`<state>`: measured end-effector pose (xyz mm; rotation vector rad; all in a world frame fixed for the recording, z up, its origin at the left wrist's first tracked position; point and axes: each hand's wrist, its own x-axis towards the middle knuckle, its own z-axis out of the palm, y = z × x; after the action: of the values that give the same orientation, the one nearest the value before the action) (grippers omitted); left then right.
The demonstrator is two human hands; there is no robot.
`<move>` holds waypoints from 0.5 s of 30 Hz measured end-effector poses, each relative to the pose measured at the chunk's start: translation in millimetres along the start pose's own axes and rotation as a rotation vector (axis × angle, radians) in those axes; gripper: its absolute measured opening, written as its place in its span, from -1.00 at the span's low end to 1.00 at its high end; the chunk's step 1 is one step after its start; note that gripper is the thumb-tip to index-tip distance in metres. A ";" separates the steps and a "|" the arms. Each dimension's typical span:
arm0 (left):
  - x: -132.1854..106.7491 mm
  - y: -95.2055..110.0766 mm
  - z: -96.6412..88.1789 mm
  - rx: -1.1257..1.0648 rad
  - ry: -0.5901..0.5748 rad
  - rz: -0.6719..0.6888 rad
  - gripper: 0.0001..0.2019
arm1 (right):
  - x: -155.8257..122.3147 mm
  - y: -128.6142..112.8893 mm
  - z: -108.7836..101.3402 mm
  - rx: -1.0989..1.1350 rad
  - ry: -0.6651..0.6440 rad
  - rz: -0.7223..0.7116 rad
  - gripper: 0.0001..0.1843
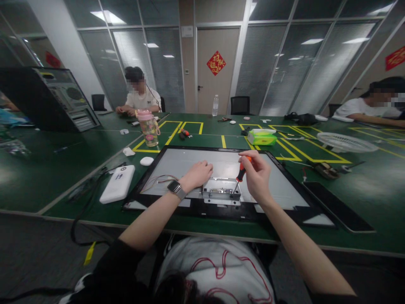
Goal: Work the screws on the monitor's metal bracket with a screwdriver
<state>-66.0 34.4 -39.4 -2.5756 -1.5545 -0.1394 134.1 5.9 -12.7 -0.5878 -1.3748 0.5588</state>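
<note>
Gripping a screwdriver (pixel 241 173) w/ orange-and-black handle, the right hand (pixel 257 177) is closed round it, shaft angled down toward 7 o'clock, tip at the right end of a small metal bracket (pixel 221 194). The bracket sits on the near edge of a big flat panel (pixel 284 185), pale grey back w/ black frame, lying flat on the green surface (pixel 47 177) right in front of the person. Left hand (pixel 199 174) rests palm-down on the panel at approx 10 o'clock from the bracket, fingers loosely curled, holding nothing; can't tell if it presses. A watch (pixel 176 188) is on that wrist. Thin coloured wires (pixel 158 180) run along the panel at 9 o'clock from the left hand.

Off the panel at 9 o'clock: white power bank (pixel 118 183) w/ a black cable trailing over the surface edge. At 11 o'clock, a pink-lidded bottle (pixel 148 127) stands upright. At 1 o'clock, a green tissue pack (pixel 262 137); farther right, a white fan grille (pixel 346 142) lies flat. A dark slab (pixel 337 207) lies at 3 o'clock just beside the panel. Far left, a PC case (pixel 47 99) sits tilted. Two other people sit at the far side, one at 11 o'clock, one at 2 o'clock, hands on the surface, well apart from the panel.
</note>
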 end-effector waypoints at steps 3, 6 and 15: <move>-0.6 0.6 -1.4 0.000 0.005 0.000 -0.71 | -1.5 3.4 -0.1 0.073 -0.036 0.061 -0.78; -1.3 1.3 -3.1 0.005 0.003 -0.004 -0.71 | -2.7 3.0 1.1 0.141 -0.008 0.081 -0.74; -1.6 1.5 -3.4 0.003 0.001 -0.008 -0.70 | -3.9 -4.7 2.4 0.174 -0.114 0.100 -0.86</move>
<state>-65.5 31.7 -36.4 -2.5672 -1.5642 -0.1390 131.4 0.0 -12.1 -0.4910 -1.3924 0.7951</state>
